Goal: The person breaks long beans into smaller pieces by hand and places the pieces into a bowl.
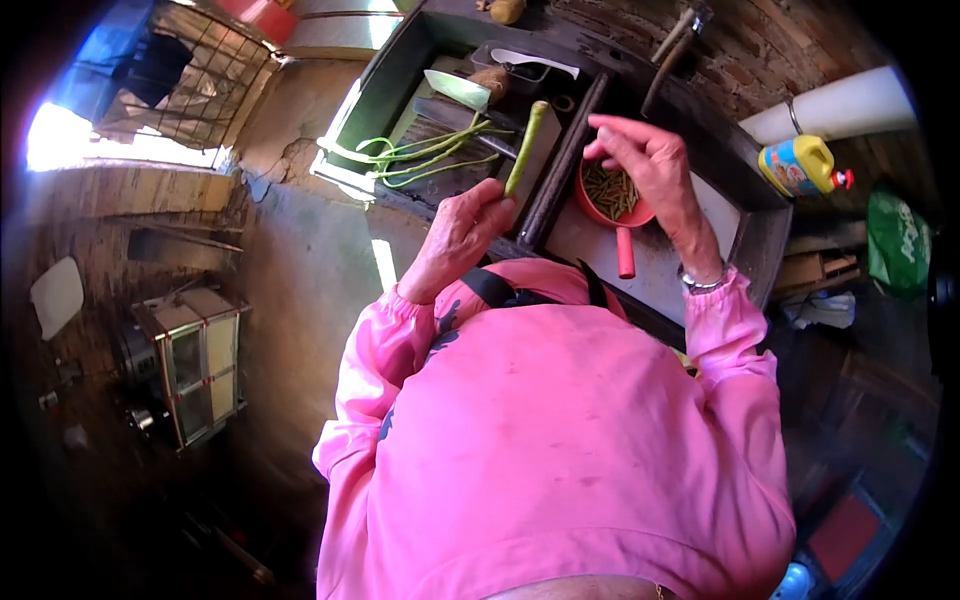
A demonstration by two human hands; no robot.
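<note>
My left hand [465, 232] is closed round the lower end of a green long bean [527, 150], which points up and away over the sink's left basin. More long beans [430, 158] lie in loose curves on that basin's left side. My right hand [652, 170] hovers above a red pan-shaped container with a handle [625, 255], partly covering it. The fingers of this hand reach left, slightly apart, with nothing visible in them. Inside the container are many short cut bean pieces [610, 192].
A dark divider [565, 160] separates the two sink basins. A knife-like blade [458, 89], a brown scrubber [492, 80] and a tray with a white spoon [535, 64] lie at the back left. A tap [680, 35] and a yellow bottle [800, 167] are at right.
</note>
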